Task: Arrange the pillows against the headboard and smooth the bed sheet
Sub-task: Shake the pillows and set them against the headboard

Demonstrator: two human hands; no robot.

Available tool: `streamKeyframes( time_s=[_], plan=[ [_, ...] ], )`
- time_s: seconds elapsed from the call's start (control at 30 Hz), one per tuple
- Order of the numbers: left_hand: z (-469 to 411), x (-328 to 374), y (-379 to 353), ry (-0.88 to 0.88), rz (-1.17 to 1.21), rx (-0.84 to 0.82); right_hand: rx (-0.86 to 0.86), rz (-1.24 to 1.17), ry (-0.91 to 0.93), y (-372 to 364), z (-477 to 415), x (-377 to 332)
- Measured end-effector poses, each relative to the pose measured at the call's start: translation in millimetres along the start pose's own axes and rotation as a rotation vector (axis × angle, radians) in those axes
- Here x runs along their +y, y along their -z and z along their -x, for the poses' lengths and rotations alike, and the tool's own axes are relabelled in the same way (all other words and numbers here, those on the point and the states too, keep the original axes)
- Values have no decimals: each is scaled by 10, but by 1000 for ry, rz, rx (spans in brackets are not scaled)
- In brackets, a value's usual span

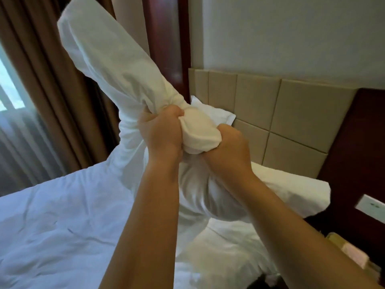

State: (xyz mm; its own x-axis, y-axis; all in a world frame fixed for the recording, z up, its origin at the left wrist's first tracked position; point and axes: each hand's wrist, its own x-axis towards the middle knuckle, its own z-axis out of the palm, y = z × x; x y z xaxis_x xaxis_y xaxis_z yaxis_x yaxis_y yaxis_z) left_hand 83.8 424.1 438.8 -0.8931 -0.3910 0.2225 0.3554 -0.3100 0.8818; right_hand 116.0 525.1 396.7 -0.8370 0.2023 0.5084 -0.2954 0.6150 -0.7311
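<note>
A white pillow (pixel 108 59) is held up in the air, its far end pointing up and to the left. My left hand (pixel 161 132) and my right hand (pixel 227 147) both grip its bunched near end, close together. Behind my hands, a second white pillow (pixel 214 113) leans against the beige padded headboard (pixel 291 113). A third white pillow (pixel 291 190) lies below my right wrist by the headboard. The white bed sheet (pixel 62 222) is wrinkled across the bed at the lower left.
Brown curtains (pixel 52 90) and a bright window (pixel 8 86) stand at the left. A dark red wooden post (pixel 166 44) rises beside the headboard. A dark wooden panel with a white switch plate (pixel 373 207) is at the right, above a bedside surface.
</note>
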Motion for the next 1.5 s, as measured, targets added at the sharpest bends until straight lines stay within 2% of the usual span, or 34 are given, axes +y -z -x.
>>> streamKeyframes(
  time_s=[0.13, 0.23, 0.37, 0.47, 0.67, 0.87, 1.0, 1.13, 1.5],
  plan=[
    [-128, -37, -429, -29, 97, -29, 94, 155, 146, 348, -425, 68],
    [-339, -271, -673, 20, 109, -35, 69, 289, 158, 463, -710, 211],
    [-652, -877, -998, 143, 122, -53, 60, 431, 136, 355, -1053, 761],
    [-912, -1466, -1219, 253, 148, -53, -14, 544, 72, 173, -1332, 1305],
    [-1733, -2559, -1732, 570, 121, -35, -175, 583, -153, -189, -2118, 2131],
    [-2247, -3244, -2346, 821, 159, -146, -189, 632, -309, -235, -2814, 2693],
    [-2435, -3236, -2747, 818, 248, -186, -80, 709, -284, -63, -3178, 2706],
    [-2557, -2944, -2970, 762, 350, -244, 7, 731, -178, 94, -3407, 2509],
    [-2173, -2059, -2617, 556, 414, -230, 61, 721, 91, 412, -2960, 1727]
  ],
)
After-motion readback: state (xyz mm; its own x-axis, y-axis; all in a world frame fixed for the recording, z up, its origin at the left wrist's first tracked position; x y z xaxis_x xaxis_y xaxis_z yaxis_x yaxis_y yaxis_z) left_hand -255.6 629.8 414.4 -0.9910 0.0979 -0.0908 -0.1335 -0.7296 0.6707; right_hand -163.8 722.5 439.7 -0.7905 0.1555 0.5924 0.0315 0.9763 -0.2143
